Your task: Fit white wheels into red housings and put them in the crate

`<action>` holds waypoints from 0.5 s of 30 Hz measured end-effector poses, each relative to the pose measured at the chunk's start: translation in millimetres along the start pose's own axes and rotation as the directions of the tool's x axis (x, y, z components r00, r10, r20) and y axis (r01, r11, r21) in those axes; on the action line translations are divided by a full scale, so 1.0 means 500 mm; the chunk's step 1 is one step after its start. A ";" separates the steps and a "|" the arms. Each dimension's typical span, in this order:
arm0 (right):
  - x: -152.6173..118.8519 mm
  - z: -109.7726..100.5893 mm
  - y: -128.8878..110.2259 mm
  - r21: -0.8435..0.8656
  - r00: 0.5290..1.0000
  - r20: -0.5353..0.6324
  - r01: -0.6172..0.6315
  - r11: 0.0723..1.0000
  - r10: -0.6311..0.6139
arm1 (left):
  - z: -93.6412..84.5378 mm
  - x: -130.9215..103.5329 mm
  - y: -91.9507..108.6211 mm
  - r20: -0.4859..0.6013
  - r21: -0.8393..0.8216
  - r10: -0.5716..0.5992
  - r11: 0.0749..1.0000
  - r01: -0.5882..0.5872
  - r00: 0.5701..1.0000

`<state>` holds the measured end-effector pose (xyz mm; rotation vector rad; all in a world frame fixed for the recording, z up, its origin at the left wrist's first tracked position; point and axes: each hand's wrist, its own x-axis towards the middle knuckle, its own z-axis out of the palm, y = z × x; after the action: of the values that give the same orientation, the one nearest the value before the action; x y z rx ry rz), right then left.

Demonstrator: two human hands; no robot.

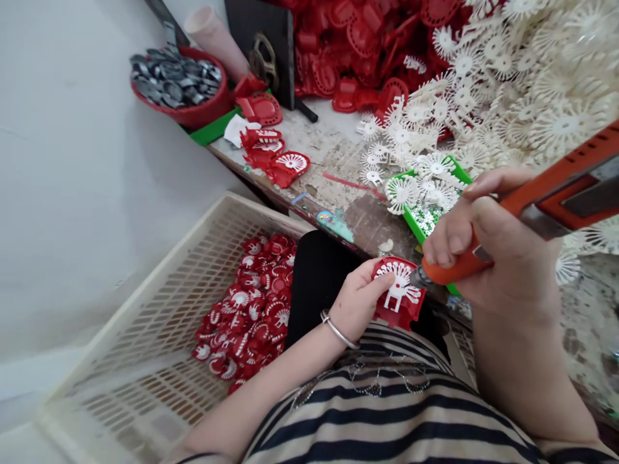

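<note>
My left hand (360, 290) is closed on a red plastic part (399, 316), its thumb pressing on the white fan-shaped piece (400, 283) that lies over it. Wrapped in my right hand (488, 238) is an orange electric screwdriver (541, 187), tilted down to the left. Its dark tip (420, 278) points at the white piece's hub and is close to it; whether they touch I cannot tell. Just beyond my right hand sits a green tray (416, 225) with small silvery pieces (428, 219) and several white fan pieces in it.
A large heap of white fan pieces (532, 96) covers the table's right, with red parts (353, 38) behind. Red-and-white assemblies (289, 169) line the left edge. A red bowl (193, 116) holds grey pieces. Below stands a cream crate (145, 270) with many assemblies (246, 303).
</note>
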<state>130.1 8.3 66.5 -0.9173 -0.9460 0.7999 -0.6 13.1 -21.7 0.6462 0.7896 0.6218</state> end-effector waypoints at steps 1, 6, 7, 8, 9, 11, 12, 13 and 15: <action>-0.001 0.003 0.001 -0.006 1.000 0.003 0.000 1.000 0.000 | 0.000 -0.003 0.001 0.007 -0.008 -0.008 1.000 0.008 1.000; -0.007 0.016 0.002 -0.031 1.000 0.003 0.020 0.999 -0.020 | 0.003 -0.012 0.012 0.006 -0.037 -0.032 0.999 0.033 0.999; -0.008 0.018 0.002 -0.037 1.000 0.000 0.026 0.999 -0.026 | 0.003 -0.013 0.013 0.007 -0.040 -0.032 0.999 0.032 0.999; -0.009 0.020 0.004 -0.039 1.000 -0.001 0.030 0.999 -0.030 | 0.003 -0.014 0.014 0.008 -0.038 -0.031 0.999 0.032 0.999; -0.010 0.022 0.005 -0.041 1.000 -0.001 0.027 0.999 -0.027 | 0.002 -0.015 0.014 0.008 -0.033 -0.030 0.999 0.030 1.000; -0.011 0.025 0.007 -0.040 1.000 -0.002 0.013 0.999 -0.013 | -0.002 -0.015 0.013 0.005 -0.022 -0.023 1.000 0.023 1.000; -0.011 0.026 0.008 -0.040 1.000 -0.004 0.004 0.999 -0.005 | -0.004 -0.015 0.012 0.005 -0.019 -0.019 1.000 0.019 1.000; -0.012 0.027 0.008 -0.041 1.000 -0.007 -0.003 0.999 0.003 | -0.006 -0.014 0.011 0.008 -0.019 -0.015 1.000 0.016 1.000; -0.012 0.029 0.008 -0.045 1.000 -0.005 -0.013 0.999 0.013 | -0.009 -0.013 0.010 0.012 -0.027 -0.012 1.000 0.012 1.000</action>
<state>113.7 8.6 65.2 -0.9649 -0.9584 0.7898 -9.0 12.8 -17.6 0.6190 0.7721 0.6163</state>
